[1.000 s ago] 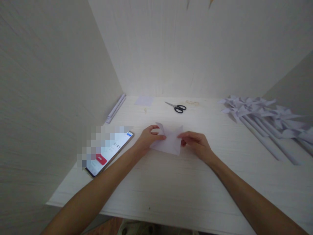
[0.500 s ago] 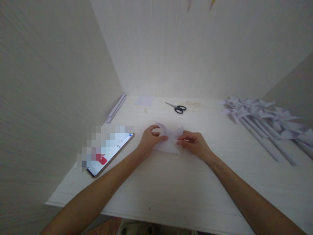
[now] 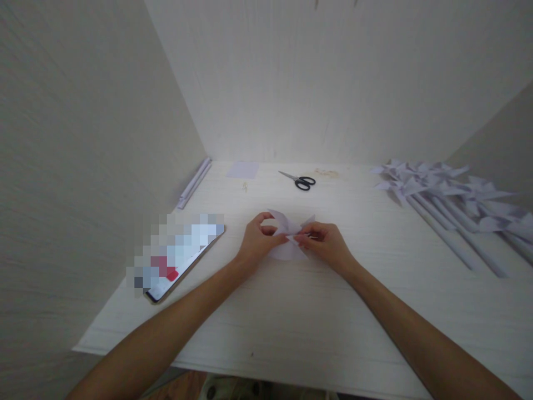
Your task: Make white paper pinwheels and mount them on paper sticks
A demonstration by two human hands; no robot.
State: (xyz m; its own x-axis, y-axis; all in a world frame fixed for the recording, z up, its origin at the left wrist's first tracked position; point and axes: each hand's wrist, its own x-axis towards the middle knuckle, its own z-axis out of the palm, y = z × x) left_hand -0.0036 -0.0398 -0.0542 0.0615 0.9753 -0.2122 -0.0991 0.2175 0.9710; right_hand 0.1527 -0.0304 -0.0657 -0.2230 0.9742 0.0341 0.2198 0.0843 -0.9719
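A pale paper pinwheel [image 3: 287, 253] with curled points is held between my two hands, low over the middle of the table. My left hand [image 3: 261, 239] grips its left side, thumb near the centre and fingers curled behind a raised flap. From the right, my right hand [image 3: 322, 241] pinches a corner of the paper close to the centre, with fingertips almost meeting my left thumb. The fingers partly cover the pinwheel's middle. Beyond the hands lie scissors [image 3: 306, 183] with black handles, their blades pointing left.
Several finished-looking paper pinwheels on rolled sticks [image 3: 443, 230] are heaped at the right. A phone [image 3: 189, 258] lies left of my left arm. Rolled paper tubes [image 3: 195, 183], a paper square [image 3: 242, 170] and small yellowish bits [image 3: 245, 187] sit toward the back. Walls [image 3: 266, 100] enclose the table.
My right hand has moved left, bringing its paper corner in to the centre beside my left thumb. My left hand keeps its grip. The view has shifted slightly.
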